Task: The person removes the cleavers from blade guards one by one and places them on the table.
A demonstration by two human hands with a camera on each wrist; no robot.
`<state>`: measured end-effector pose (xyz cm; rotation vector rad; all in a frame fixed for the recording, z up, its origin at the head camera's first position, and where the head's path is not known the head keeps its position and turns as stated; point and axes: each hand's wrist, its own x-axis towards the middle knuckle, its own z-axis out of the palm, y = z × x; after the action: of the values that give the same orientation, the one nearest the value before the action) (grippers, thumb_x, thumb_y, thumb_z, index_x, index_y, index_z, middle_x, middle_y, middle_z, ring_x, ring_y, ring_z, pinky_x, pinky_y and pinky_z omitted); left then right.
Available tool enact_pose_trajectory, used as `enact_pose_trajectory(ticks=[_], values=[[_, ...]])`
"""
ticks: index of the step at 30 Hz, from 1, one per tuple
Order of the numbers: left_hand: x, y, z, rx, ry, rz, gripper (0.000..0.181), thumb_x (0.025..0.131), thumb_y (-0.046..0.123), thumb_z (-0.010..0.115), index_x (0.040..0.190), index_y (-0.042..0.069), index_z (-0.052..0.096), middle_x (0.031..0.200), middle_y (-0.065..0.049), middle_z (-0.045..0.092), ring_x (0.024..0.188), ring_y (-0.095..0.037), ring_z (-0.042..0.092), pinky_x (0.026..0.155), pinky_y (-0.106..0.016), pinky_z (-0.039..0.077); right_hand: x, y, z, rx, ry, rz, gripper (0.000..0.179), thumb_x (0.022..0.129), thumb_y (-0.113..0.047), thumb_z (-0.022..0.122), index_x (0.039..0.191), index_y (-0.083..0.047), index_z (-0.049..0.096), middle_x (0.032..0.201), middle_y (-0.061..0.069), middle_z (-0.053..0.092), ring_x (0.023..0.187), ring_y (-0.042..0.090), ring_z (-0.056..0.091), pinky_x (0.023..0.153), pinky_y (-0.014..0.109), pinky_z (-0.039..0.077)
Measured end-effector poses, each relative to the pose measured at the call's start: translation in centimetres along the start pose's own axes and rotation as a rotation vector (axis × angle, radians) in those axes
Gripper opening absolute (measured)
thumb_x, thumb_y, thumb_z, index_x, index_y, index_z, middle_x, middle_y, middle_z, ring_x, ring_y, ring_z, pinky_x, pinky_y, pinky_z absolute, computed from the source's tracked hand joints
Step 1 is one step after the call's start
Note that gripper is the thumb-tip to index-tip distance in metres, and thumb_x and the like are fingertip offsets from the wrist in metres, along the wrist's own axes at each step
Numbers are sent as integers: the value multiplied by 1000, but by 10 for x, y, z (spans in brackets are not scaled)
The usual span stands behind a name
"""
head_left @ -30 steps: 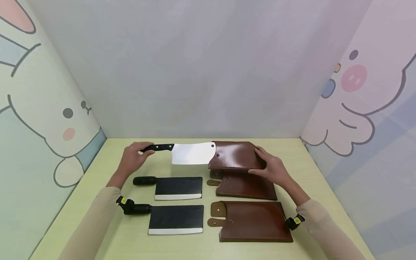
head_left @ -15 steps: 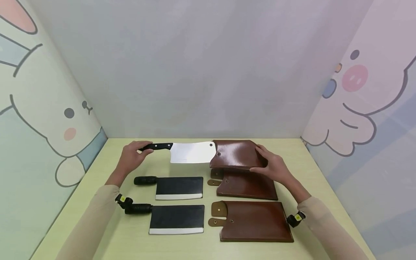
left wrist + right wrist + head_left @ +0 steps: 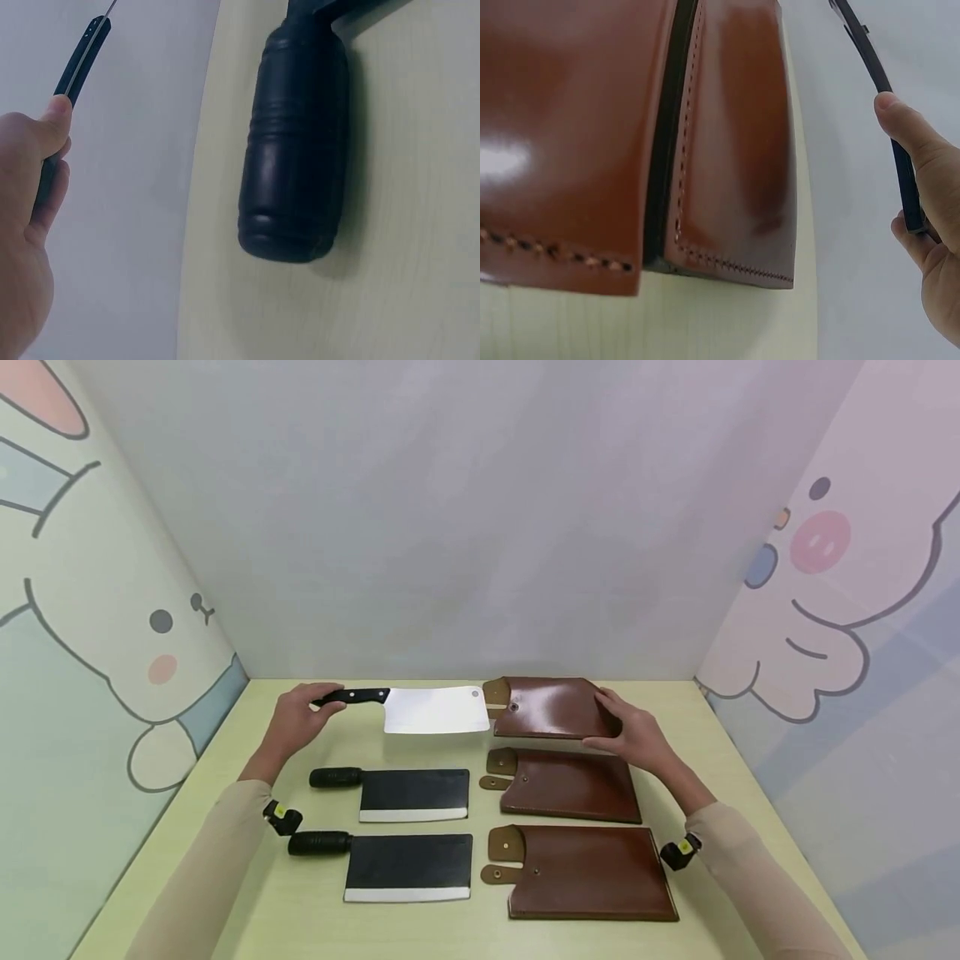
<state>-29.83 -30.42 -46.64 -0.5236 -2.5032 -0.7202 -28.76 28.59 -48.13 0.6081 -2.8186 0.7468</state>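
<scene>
My left hand pinches the black riveted handle of a cleaver with a bright steel blade, raised at the back of the table. My right hand grips the right end of a brown leather knife sheath, thumb on one face and fingers on the other, as the right wrist view shows the sheath edge-on. The sheath's mouth faces the blade's front end. Its tan straps stick out there, and the blade's front edge overlaps them slightly in the head view.
Two dark-bladed cleavers, one farther and one nearer, lie on the left of the pale table. Two more brown sheaths, one farther and one nearer, lie at their right. A grey wall stands behind.
The bright cleaver has moved left, and the held sheath slightly right and up. The blade's end, earlier overlapping the sheath's mouth, is now apart from it, and the tan straps show.
</scene>
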Motion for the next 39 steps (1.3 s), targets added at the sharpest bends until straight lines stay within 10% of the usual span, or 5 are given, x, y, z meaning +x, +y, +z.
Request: enact_pose_trajectory(ticks=[39], values=[[-19,-34,8,-30,-278,-202,39,99,16,69,132,-5,64,131,-30,63,121,-48,59,101,-63,47,19,18,13,-1,-114,14,98,83,-51,83,154,2,41,159,26,37,140,48,43,108,61,43]])
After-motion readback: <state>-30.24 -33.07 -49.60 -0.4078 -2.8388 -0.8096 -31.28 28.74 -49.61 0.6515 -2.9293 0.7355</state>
